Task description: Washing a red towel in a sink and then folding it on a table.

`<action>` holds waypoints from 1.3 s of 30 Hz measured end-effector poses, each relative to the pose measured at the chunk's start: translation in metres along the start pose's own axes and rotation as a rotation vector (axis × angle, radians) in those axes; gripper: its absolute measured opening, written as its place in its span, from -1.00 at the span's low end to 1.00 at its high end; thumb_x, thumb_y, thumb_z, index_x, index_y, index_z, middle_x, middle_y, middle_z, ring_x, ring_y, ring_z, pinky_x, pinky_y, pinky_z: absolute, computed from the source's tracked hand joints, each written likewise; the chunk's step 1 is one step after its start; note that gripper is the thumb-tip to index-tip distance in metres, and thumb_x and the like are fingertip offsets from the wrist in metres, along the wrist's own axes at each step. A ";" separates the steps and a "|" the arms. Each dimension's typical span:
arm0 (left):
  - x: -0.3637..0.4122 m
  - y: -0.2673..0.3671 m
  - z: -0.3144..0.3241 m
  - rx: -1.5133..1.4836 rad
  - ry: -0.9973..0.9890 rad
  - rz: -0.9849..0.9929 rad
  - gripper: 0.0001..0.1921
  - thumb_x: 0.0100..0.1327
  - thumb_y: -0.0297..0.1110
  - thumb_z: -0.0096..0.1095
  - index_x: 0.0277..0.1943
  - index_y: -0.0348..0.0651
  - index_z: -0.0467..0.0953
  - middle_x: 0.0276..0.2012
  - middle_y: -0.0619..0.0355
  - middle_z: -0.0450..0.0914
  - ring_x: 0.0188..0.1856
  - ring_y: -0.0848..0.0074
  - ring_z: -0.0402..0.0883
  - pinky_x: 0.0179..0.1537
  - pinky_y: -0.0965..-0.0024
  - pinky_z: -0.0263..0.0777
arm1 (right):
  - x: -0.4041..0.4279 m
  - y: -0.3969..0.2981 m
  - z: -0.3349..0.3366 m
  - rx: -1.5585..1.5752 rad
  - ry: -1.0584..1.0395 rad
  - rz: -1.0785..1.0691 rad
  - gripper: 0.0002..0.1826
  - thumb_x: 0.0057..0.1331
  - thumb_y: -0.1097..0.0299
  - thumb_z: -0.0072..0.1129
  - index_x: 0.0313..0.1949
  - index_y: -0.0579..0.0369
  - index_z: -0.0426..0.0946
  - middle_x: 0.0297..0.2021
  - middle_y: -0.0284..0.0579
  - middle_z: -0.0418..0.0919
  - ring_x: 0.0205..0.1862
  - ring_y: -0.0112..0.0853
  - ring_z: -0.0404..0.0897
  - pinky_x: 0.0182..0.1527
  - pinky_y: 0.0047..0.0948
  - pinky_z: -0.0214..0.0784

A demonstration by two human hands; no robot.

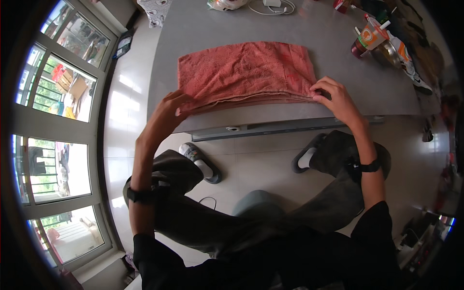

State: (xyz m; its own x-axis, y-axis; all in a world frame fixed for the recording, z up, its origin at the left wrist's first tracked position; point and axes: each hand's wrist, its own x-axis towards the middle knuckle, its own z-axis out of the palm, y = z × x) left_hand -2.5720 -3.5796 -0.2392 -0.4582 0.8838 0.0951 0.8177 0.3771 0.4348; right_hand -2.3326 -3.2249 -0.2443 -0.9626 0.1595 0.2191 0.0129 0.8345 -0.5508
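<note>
A coral-red terry towel (243, 72) lies folded on the grey table (203, 25), its layered edges along the side nearest me. Shallow wrinkles cross its top, and a flatter woven band runs down its right part. My left hand (172, 107) grips the near left corner, with the fingertips partly hidden against the cloth. At the near right corner, my right hand (335, 96) pinches the towel edge between thumb and fingers. Both corners are close to the table's front edge.
A drink cup with a straw (369, 38) stands at the right beside a metal bowl (391, 52). A white charger with cable (272, 5) and a plastic bag (226, 3) lie at the far edge. A drawer (264, 128) sits under the tabletop.
</note>
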 end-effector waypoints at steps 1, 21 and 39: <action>-0.001 -0.001 -0.001 -0.055 -0.017 -0.029 -0.67 0.07 -0.61 0.31 -0.06 -0.21 0.56 -0.04 0.03 0.54 0.01 0.22 0.56 0.01 0.29 0.51 | 0.000 -0.001 -0.001 -0.006 -0.011 0.013 -0.85 0.17 0.50 0.20 -0.26 0.24 0.52 -0.32 -0.07 0.49 -0.31 -0.21 0.53 -0.20 -0.34 0.37; -0.014 -0.008 0.004 0.008 0.098 -0.101 -0.91 0.23 -0.56 0.16 -0.22 -0.29 0.55 -0.24 0.03 0.57 -0.24 0.32 0.63 -0.23 0.35 0.56 | -0.005 -0.013 0.009 -0.123 0.181 0.038 -0.91 0.31 0.53 -0.05 -0.22 0.23 0.41 -0.33 -0.01 0.46 -0.30 -0.07 0.48 -0.25 -0.27 0.32; -0.031 -0.009 -0.004 -0.083 -0.005 -0.167 -0.90 0.13 -0.59 0.26 -0.26 -0.32 0.54 -0.21 0.00 0.53 -0.21 0.26 0.60 -0.18 0.32 0.53 | -0.011 -0.009 0.004 -0.008 -0.053 -0.029 -0.81 0.11 0.60 0.17 -0.25 0.25 0.45 -0.28 0.01 0.47 -0.25 -0.03 0.50 -0.20 -0.24 0.36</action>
State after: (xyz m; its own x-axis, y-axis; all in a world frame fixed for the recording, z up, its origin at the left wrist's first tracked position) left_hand -2.5669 -3.6117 -0.2426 -0.5833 0.8122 0.0115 0.6988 0.4945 0.5168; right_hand -2.3235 -3.2367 -0.2449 -0.9756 0.1073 0.1916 -0.0130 0.8427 -0.5382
